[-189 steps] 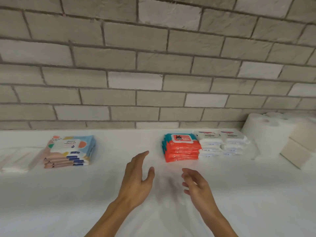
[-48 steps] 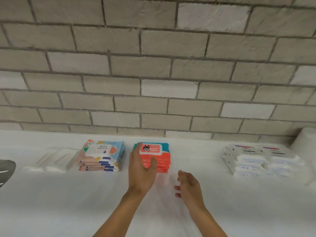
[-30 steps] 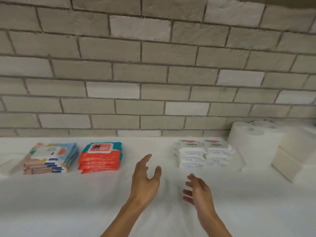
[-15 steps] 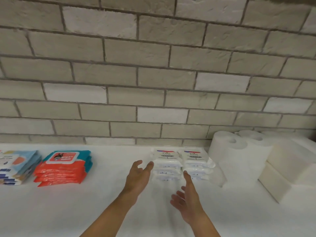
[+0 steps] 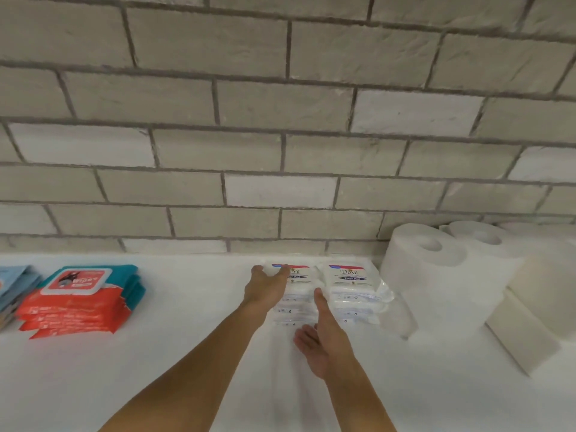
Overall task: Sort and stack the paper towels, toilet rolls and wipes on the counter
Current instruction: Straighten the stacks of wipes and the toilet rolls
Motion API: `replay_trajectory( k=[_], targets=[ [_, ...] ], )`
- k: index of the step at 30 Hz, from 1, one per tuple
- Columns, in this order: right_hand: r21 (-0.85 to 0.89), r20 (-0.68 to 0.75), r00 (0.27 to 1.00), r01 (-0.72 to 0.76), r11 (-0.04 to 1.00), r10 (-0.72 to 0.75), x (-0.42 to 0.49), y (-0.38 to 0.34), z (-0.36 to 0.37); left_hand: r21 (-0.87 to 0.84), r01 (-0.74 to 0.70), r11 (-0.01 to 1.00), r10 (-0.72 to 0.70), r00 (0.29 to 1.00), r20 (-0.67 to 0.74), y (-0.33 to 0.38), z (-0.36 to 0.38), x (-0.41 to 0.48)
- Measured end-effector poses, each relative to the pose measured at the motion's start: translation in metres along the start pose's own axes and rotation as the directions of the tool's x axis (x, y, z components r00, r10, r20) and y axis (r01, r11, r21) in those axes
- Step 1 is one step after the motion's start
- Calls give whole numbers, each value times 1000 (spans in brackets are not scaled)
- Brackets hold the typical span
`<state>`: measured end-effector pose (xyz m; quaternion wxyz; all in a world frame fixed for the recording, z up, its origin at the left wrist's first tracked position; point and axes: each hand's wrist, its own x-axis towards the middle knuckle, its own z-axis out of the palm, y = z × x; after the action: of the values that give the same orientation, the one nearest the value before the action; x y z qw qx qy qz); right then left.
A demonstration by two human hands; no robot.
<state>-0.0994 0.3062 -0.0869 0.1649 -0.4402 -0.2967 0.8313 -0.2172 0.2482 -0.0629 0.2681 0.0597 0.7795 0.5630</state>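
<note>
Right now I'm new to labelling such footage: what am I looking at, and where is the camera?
There is no machine here, only a person's two bare hands. One camera worn on the head looks down at a white counter below a brick wall. On it lie blue packs, red wipes, a left Dove stack, a right Dove stack, rolls and paper blocks. The left hand reaches onto the left Dove stack. The right hand is open at the stacks' front. Nothing is gripped.

"Dove" marks white packs [image 5: 350,277] ("Wipes", red pack [image 5: 76,307]).
</note>
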Motion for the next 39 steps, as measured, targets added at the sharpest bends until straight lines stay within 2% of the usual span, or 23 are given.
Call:
replay_trajectory(
  k=[3,10,18,23,28,39],
  targets=[
    [10,-36,999,21,1000,-20,11,1,12,52,1,999,0,1000,-24,-7,3,13],
    [159,-66,998,13,987,-2,34,8,29,42,-32,999,35,997,-74,-9,9,12],
    [148,-15,1000,-7,989,9,31,10,30,-33,-31,999,29,998,-60,-14,-1,16],
    [44,81,996,-27,999,23,37,17,34,-42,-20,999,17,997,-77,-19,-18,17],
    [-92,177,979,-84,992,99,29,19,46,-104,-33,994,24,996,-86,-21,-51,15],
    [-221,196,971,-90,971,135,31,54,94,-198,-21,980,2,995,-99,-26,-115,11]
  ],
)
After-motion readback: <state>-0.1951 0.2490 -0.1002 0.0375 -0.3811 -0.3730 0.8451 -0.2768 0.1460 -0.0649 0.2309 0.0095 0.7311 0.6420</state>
